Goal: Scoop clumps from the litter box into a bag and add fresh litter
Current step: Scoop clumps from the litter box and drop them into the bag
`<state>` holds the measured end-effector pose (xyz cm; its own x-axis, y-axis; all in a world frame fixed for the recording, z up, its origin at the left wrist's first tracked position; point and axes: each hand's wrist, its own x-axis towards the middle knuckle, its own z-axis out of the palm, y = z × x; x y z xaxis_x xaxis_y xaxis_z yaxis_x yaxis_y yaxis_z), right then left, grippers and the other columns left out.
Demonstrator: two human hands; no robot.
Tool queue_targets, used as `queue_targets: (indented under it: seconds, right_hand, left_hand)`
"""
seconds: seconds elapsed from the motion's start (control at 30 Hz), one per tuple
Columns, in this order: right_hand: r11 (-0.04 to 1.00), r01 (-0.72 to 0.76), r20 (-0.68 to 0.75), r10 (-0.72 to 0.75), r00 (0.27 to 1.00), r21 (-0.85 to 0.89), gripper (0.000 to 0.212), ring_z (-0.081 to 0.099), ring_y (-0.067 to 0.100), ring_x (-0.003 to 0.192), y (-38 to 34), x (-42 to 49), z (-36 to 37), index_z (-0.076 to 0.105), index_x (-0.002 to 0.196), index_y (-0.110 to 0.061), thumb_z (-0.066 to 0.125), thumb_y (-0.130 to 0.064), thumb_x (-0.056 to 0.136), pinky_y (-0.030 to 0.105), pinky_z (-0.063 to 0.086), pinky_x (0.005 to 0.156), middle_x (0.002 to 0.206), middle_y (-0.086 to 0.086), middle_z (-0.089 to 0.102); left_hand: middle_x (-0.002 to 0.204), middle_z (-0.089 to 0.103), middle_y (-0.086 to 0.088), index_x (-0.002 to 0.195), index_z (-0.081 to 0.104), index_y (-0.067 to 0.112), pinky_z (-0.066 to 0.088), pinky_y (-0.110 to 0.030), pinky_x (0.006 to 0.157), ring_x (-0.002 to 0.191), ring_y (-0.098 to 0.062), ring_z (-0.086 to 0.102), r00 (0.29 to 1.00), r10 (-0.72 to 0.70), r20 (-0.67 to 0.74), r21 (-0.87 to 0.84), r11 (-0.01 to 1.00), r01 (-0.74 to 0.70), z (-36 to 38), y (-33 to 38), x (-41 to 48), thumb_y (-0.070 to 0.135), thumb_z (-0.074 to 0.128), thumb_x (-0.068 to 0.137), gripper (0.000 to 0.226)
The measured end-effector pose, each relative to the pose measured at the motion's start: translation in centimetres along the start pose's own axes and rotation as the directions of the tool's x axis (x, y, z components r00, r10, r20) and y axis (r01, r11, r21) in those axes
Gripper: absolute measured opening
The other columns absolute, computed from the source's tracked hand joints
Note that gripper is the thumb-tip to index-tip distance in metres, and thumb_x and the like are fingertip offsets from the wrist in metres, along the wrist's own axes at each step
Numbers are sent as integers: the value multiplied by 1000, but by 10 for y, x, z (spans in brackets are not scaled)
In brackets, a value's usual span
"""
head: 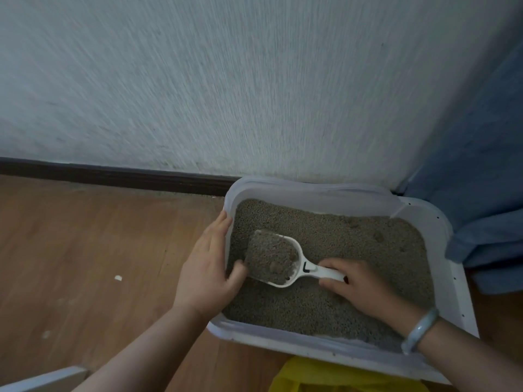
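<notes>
I am viewing a white litter box [435, 222] sitting in the lower right of the frame, against a pale textured wall [226, 80] and on a wooden floor [85, 250]. The box is holding grey-brown litter [353, 239] across its whole base.

My right hand [359, 284] is working inside the box, right of centre. Its fingers are wrapping closed around the handle of a white scoop [311, 268]. The scoop head is pointing toward the upper left and is carrying a load of litter, with one darker clump [274, 267] lying near the handle end. I cannot tell whether the scoop is resting on the litter or is lifted clear of it. A pale bracelet [418, 331] is sitting on the right wrist.

My left hand [206, 267] is gripping the left wall of the box: the fingers are lying narrow together along the outside of the rim, and the thumb is hooking over into the box, just beside the scoop head.

A yellow bag [325, 377] is showing at the bottom edge, below the box. Blue fabric [481, 179] is hanging at the right edge. A dark baseboard [113, 174] is running along the foot of the wall. A small white scrap [118, 277] is lying on the floor, left of the hands.
</notes>
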<state>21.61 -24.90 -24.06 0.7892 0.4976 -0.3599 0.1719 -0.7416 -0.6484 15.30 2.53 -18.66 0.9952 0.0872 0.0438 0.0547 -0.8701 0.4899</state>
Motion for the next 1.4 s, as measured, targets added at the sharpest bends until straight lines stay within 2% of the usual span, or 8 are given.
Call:
queue_targets:
  seconds: [0.2,0.4,0.63,0.9,1.03,1.2,1.33,1.4]
  right_hand:
    - [999,17,-49,-18,999,-31,23,58,0,75,-1,2,-10,62,108,-41,62,-42,85,32,50,68,90,-18,66]
    - [997,14,-103,-23,994,-82,22,56,-2,68,-1,0,-19,64,106,-37,63,-41,84,20,39,58,84,-17,65]
    - [997,-47,-145,38,989,-60,20,59,3,70,9,-20,-16,66,103,-33,63,-40,84,28,49,64,83,-13,68]
    - [993,-48,-184,26,982,-112,20,60,9,71,11,-43,-23,64,102,-33,58,-43,87,34,49,64,81,-11,66]
    - [991,-28,-194,3,981,-130,20,61,11,77,13,-52,-28,63,104,-34,58,-43,87,38,49,68,85,-13,65]
    - [987,-14,-175,-15,984,-163,21,58,8,76,13,-62,-33,63,108,-33,57,-41,89,30,46,66,88,-12,65]
    - [985,-14,-172,-16,985,-172,20,52,0,67,17,-67,-35,62,106,-34,57,-40,89,15,35,55,78,-16,59]
    - [984,-11,-169,-20,985,-180,20,53,1,69,18,-70,-35,62,107,-34,56,-42,89,18,38,57,80,-17,60]
  left_hand:
    - [151,24,13,146,27,21,26,-22,103,133,2,22,1000,0,-12,38,999,1,0,2,-1,60,45,77,82]
    - [151,32,7,145,30,22,31,-24,100,135,-7,33,999,-18,-49,46,999,20,0,4,-2,65,44,76,83]
    - [150,36,6,145,29,24,38,-30,97,133,-14,39,997,-33,-70,51,998,37,1,6,-2,68,42,74,84]
    - [148,39,3,146,27,22,43,-37,94,130,-19,43,997,-55,-61,78,995,60,0,10,-3,72,40,72,90]
    - [146,41,5,145,28,24,44,-35,90,127,-18,46,993,-73,-91,71,994,80,1,9,-4,64,50,76,83]
    - [147,41,4,146,28,23,43,-35,91,128,-19,46,990,-87,-111,80,992,96,2,10,-6,52,61,82,77]
    - [146,43,3,145,29,23,43,-34,87,126,-20,48,991,-81,-110,88,992,91,3,7,-5,55,60,82,77]
    - [146,43,2,145,30,22,43,-35,88,126,-20,47,991,-80,-108,90,992,89,3,7,-5,59,54,79,79]
